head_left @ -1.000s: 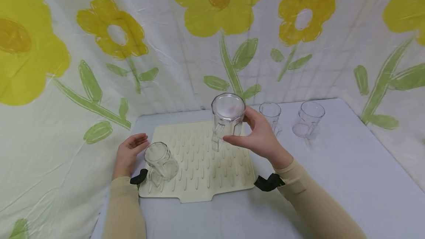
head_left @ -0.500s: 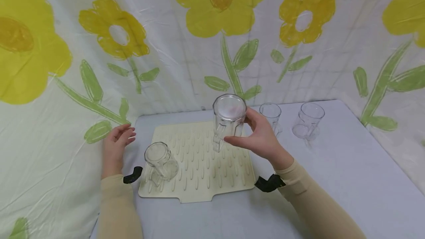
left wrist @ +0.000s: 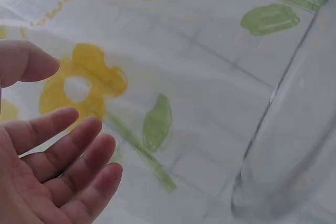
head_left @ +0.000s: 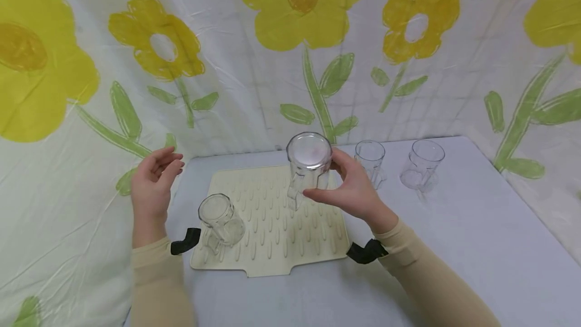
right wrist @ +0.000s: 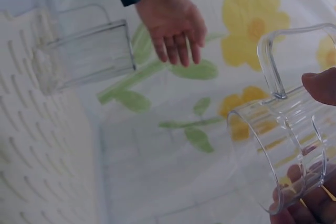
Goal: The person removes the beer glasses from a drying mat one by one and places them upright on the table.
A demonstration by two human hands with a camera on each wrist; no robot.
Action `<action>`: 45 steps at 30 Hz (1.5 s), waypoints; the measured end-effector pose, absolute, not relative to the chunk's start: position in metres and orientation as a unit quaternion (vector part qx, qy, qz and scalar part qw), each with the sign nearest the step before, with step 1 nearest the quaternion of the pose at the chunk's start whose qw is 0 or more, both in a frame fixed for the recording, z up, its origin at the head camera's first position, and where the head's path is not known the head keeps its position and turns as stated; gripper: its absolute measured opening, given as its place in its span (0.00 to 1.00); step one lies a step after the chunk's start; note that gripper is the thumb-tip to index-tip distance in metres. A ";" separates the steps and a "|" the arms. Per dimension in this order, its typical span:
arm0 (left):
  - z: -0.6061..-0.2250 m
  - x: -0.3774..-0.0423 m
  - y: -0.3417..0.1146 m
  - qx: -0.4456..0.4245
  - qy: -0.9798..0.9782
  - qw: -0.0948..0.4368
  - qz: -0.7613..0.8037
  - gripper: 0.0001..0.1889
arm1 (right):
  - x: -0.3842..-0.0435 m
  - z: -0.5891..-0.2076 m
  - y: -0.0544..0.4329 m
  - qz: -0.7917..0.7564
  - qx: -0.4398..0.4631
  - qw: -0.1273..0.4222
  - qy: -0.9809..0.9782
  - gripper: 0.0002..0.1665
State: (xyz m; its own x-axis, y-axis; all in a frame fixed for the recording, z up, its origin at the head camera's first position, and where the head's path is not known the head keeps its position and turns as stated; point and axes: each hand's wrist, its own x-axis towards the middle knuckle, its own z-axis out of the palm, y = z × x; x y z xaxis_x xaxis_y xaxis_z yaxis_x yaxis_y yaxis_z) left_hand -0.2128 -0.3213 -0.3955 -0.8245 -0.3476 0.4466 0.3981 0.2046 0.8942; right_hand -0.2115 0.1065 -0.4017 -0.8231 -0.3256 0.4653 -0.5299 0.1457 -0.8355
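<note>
In the head view, my right hand (head_left: 356, 185) grips a clear glass mug (head_left: 310, 153) by its side, thumb in front and fingers behind. Its base faces up and its mouth points down over the cream drying mat (head_left: 268, 264), apart from it. The mug's handle (right wrist: 270, 66) shows at the top in the right wrist view. My left hand (head_left: 152, 185) is raised left of the mat, fingers loosely bent, holding nothing. Near it, a second glass mug (head_left: 222, 221) stands on the mat's left side, apparently base up, handle toward me.
Two more glass mugs stand mouth up on the white-covered table (head_left: 472, 246), right of the mat: the nearer one (head_left: 369, 153) partly behind my right hand, the other (head_left: 422, 163) farther right. A flower-painted curtain (head_left: 236, 90) hangs behind and left of the table.
My left hand has moved left and up, away from the mug on the mat. My right hand holds its mug almost still, shifting only slightly left and down.
</note>
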 end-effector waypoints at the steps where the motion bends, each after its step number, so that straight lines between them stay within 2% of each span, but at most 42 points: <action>1: -0.391 -0.210 -0.316 -0.023 -0.728 0.297 -0.618 0.15 | -0.212 -0.402 0.106 0.587 0.284 0.086 -0.754 0.42; 14: -0.359 -0.178 -0.256 -0.164 -0.778 0.301 -0.526 0.23 | -0.210 -0.407 0.099 0.582 0.296 0.081 -0.753 0.45; 23: -0.354 -0.163 -0.223 -0.233 -0.774 0.303 -0.505 0.33 | -0.208 -0.410 0.094 0.569 0.300 0.086 -0.761 0.41; 33: -0.359 -0.157 -0.187 -0.268 -0.800 0.252 -0.474 0.41 | -0.205 -0.413 0.089 0.555 0.311 0.097 -0.765 0.40; 45: -0.368 -0.157 -0.164 -0.274 -0.827 0.201 -0.448 0.46 | -0.204 -0.417 0.081 0.531 0.337 0.101 -0.771 0.41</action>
